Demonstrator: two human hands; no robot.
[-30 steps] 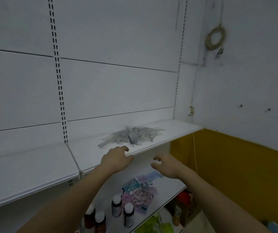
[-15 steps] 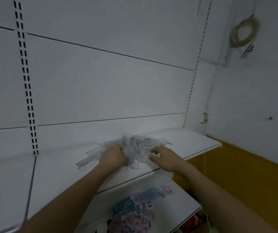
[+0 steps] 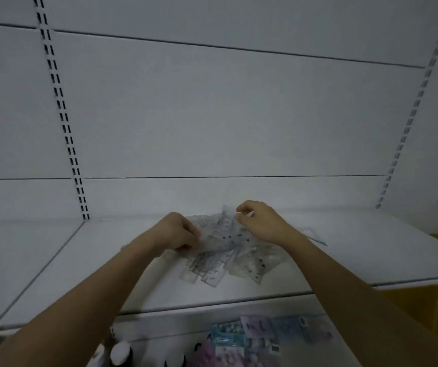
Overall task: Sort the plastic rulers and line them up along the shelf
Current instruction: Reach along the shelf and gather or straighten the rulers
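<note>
A loose pile of clear plastic rulers (image 3: 228,255) lies in a heap on the white shelf (image 3: 345,255). My left hand (image 3: 178,233) rests on the pile's left side, its fingers curled around some rulers there. My right hand (image 3: 261,221) is at the pile's upper right and pinches one ruler (image 3: 226,217), lifting its end off the heap. Both forearms reach up from below and hide part of the pile.
The shelf's front edge (image 3: 212,305) runs below the pile. A lower shelf holds colourful packets (image 3: 255,335) and dark bottles with white caps (image 3: 120,353). White back panels with slotted uprights (image 3: 61,115) rise behind. A yellow wall (image 3: 424,300) shows at right.
Both hands rose from the shelf's front edge onto the ruler pile. The left hand has closed on rulers at the left, and the right hand has pinched one up.
</note>
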